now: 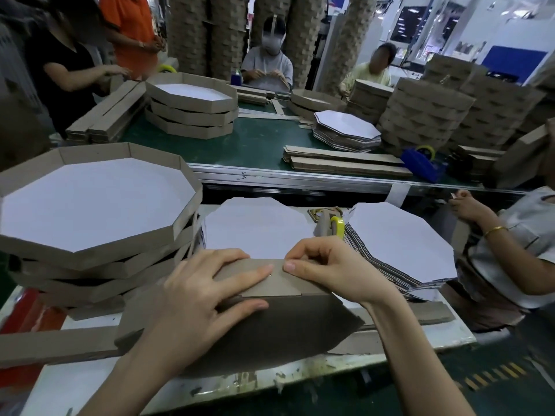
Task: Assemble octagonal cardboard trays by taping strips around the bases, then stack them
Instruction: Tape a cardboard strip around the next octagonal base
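A brown octagonal base (pixel 270 328) lies underside up at the near table edge, with a cardboard strip (pixel 282 285) standing along its far side. My left hand (pixel 207 292) lies across strip and base, fingers spread and pressing. My right hand (pixel 327 268) pinches the strip's top edge with curled fingers, thumb tip beside my left forefinger. A stack of finished trays (pixel 99 211) with white insides stands at the left. Two piles of white flat bases (pixel 258 226) (pixel 399 238) lie behind my hands, a yellow tape roll (pixel 338 226) between them.
Long loose strips (pixel 51 343) lie on the white table at left and right. A person's arm with a gold bangle (pixel 495 229) reaches in from the right. Beyond runs a green conveyor (pixel 258 145) with trays, strips, a blue tape dispenser (pixel 420 163) and other workers.
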Tool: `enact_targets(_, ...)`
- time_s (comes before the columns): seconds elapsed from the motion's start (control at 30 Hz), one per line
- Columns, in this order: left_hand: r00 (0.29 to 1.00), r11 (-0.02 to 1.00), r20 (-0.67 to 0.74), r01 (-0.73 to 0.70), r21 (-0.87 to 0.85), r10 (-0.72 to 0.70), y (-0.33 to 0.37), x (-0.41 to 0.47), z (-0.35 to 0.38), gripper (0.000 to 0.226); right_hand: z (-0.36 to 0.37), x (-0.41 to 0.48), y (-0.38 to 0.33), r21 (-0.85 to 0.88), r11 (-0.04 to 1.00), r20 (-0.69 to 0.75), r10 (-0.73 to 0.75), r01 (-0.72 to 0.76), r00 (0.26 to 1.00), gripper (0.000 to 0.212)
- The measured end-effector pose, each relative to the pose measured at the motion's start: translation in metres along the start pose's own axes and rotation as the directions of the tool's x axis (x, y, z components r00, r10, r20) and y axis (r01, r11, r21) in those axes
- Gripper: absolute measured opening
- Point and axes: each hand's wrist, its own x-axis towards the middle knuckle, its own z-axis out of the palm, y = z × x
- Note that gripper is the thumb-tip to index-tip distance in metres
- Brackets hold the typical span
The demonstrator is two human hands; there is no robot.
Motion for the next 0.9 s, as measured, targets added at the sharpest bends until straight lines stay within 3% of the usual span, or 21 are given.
enact_targets(0.23, 0.998, 1.0, 0.065, 0.018, -0.015, -0.017, 0.007, 0.008, -0.002, 0.03, -0.007, 0.007, 0.006, 0.048, 0.998, 0.019, 0.042, -0.043, 0.999, 0.023)
enact_targets(0.3, 0.997, 0.999, 0.068, 0.04, -0.014, -0.039, 0.008, 0.011, -0.003, 0.03, -0.012, 0.016, 0.02, 0.157, 0.984, -0.103, 0.095, -0.079, 0.99, 0.019)
enact_targets(0.37, 0.994, 0.997, 0.081, 0.069, -0.016, -0.067, 0.009, 0.013, -0.004, 0.032, -0.021, 0.033, 0.048, 0.318, 0.937, -0.301, 0.241, -0.141, 0.923, 0.017)
enact_targets(0.43, 0.992, 0.996, 0.096, 0.087, -0.025, -0.084, 0.009, 0.014, -0.004, 0.034, -0.034, 0.051, 0.083, 0.444, 0.857, -0.411, 0.453, -0.26, 0.792, 0.016)
enact_targets(0.5, 0.99, 0.995, 0.11, 0.089, -0.034, -0.085, 0.008, 0.014, -0.004, 0.035, -0.047, 0.063, 0.12, 0.542, 0.748, -0.406, 0.632, -0.383, 0.66, 0.016)
enact_targets(0.57, 0.99, 0.995, 0.114, 0.09, -0.045, -0.085, 0.009, 0.016, -0.004, 0.035, -0.056, 0.069, 0.151, 0.571, 0.665, -0.366, 0.732, -0.482, 0.575, 0.018)
enact_targets(0.77, 0.989, 0.992, 0.105, 0.109, -0.061, -0.103, 0.018, 0.028, 0.003, 0.035, -0.066, 0.079, 0.211, 0.475, 0.548, -0.291, 0.837, -0.689, 0.464, 0.028)
enact_targets(0.9, 0.983, 0.989, 0.128, 0.142, -0.05, -0.135, 0.024, 0.037, 0.009, 0.036, -0.069, 0.091, 0.234, 0.459, 0.528, -0.256, 0.849, -0.715, 0.462, 0.027)
